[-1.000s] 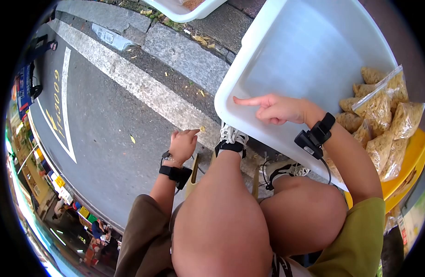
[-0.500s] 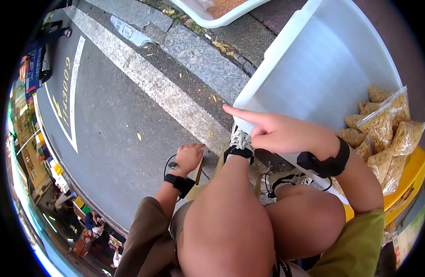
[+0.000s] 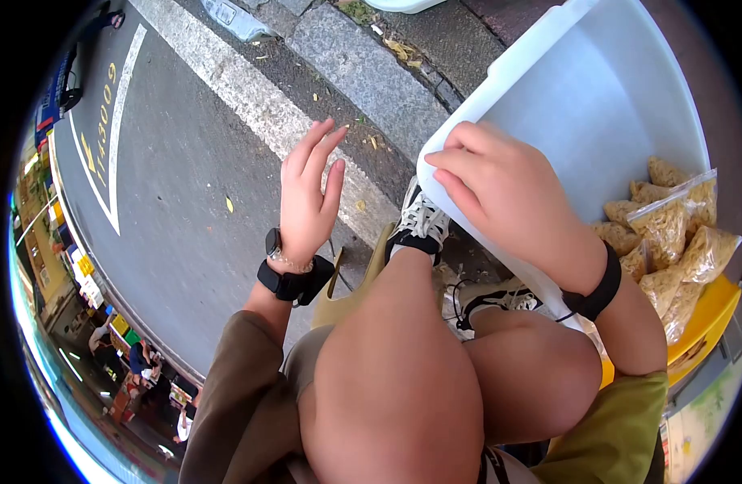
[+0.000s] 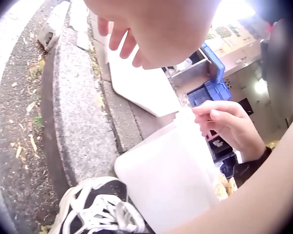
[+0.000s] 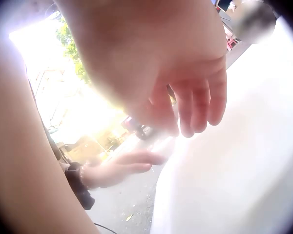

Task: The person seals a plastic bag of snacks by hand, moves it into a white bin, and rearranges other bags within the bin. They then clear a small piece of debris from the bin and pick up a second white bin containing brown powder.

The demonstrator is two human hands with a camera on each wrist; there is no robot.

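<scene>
In the head view the left hand point(image 3: 310, 189) is raised over the road, fingers spread loosely, holding nothing. The right hand point(image 3: 508, 185) hovers over the near corner of a large white tub point(image 3: 581, 121), its fingers bent forward and slightly apart with nothing between them. The right wrist view shows those fingers point(image 5: 200, 105) hanging loosely above the white surface. Several clear bags of tan, shredded-looking food point(image 3: 661, 226) lie at the tub's right end. From the left wrist camera, the right hand point(image 4: 232, 124) appears beyond the tub point(image 4: 161, 170).
A yellow container point(image 3: 706, 331) stands under the tub's right end. Part of another white tray point(image 3: 407, 4) shows at the top. The person's knees and laced shoes point(image 3: 423, 218) are below the hands. A kerb point(image 3: 363, 77) and a white road line point(image 3: 242, 97) run diagonally; people are at lower left.
The left hand has risen and moved forward, its fingers spreading. The right hand's extended index finger has bent, and that hand has lifted towards the camera. The view has shifted too.
</scene>
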